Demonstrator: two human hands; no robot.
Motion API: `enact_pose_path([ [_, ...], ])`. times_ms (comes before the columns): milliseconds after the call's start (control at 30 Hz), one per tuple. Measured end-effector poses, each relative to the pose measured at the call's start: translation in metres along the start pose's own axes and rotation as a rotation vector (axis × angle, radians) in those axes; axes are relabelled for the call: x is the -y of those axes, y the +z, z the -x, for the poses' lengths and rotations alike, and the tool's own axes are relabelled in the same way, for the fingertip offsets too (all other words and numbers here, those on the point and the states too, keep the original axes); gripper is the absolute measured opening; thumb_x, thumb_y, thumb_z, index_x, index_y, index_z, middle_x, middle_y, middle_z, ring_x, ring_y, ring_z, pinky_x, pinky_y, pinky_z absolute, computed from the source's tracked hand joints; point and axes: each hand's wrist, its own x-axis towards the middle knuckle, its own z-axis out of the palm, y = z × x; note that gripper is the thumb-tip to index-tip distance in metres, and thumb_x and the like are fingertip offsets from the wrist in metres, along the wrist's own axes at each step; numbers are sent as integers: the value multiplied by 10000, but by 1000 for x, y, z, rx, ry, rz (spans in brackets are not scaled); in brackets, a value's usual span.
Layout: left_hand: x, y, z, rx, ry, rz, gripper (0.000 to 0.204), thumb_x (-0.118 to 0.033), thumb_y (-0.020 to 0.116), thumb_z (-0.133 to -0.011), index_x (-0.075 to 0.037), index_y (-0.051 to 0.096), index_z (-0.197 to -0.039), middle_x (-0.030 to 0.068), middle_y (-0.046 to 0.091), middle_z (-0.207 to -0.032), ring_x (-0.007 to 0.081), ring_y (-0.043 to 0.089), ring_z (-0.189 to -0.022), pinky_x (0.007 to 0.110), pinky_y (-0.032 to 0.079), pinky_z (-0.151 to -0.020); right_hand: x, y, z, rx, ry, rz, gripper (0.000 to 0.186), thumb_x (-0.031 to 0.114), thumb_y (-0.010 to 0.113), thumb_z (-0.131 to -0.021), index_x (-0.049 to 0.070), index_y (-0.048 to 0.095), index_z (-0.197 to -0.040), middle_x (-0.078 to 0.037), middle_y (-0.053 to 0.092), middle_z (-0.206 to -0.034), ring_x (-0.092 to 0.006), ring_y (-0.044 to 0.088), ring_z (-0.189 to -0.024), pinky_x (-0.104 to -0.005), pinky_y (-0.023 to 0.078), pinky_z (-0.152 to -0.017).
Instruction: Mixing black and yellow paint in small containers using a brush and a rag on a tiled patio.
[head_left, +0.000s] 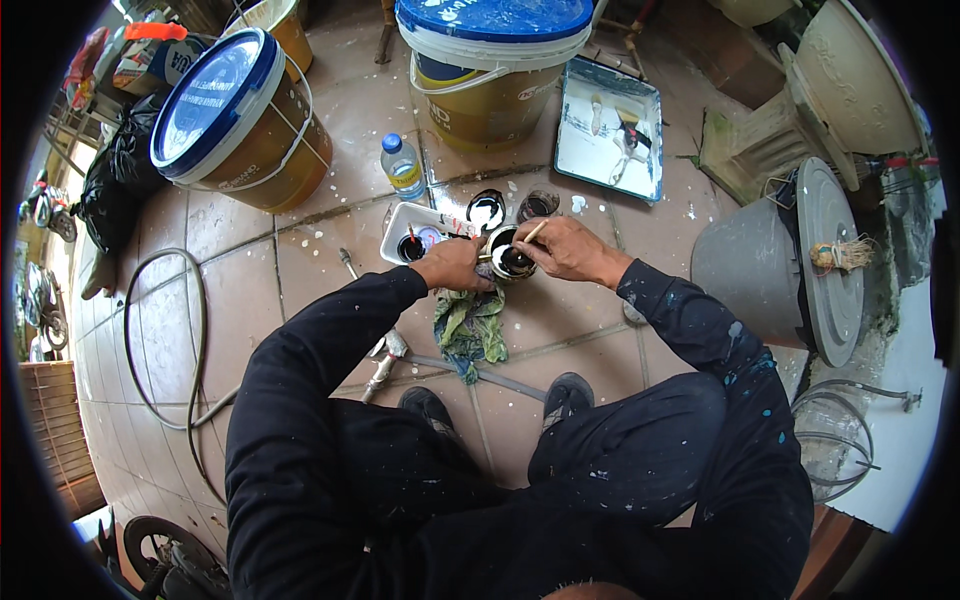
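Note:
An open paint can (512,254) with dark paint inside stands on the tiled floor in front of me. At its left side my left hand (455,264) is closed against the rim, steadying it. My right hand (572,250) pinches a pale wooden stick (536,231) whose lower end goes into the can; that end is hidden. Beneath my left hand lies a crumpled green rag (472,328). Just behind the can are a paint-smeared lid (486,208) and a dark-stained clear cup (540,202). A white tray (397,247) holding a small dark pot sits to the left.
Large paint buckets (290,165) (500,105) with blue lids stand ahead. Nearby are a water bottle (402,168), a paint tray (572,130) with a brush and a spray gun (385,365) with its hose (200,330). A grey bin (745,265) is at right.

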Motion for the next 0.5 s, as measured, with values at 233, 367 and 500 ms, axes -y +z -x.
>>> enact_pose_path([
  [233,2,1,-2,-5,-3,11,879,-556,848,-778,54,543,-1333,294,723,-1096,438,714,-1025,486,565,-914,0,-3,0,24,23,-51,131,143,671,-985,25,705,-1030,-182,713,-960,-384,687,-878,-453,554,-784],
  [367,2,2,-1,-7,-12,9,876,-559,850,-775,53,548,-1325,293,725,-1090,437,714,-1025,484,565,-914,3,-6,-1,-48,54,37,141,146,668,-991,17,714,-1028,-181,720,-946,-389,691,-871,-457,550,-770],
  [500,0,0,0,-4,-15,4,875,-558,852,-773,55,552,-1320,292,726,-1082,437,715,-1020,484,566,-910,3,-4,-2,6,80,-86,195,195,651,-1006,13,710,-1045,-200,725,-929,-391,705,-887,-454,564,-813],
])
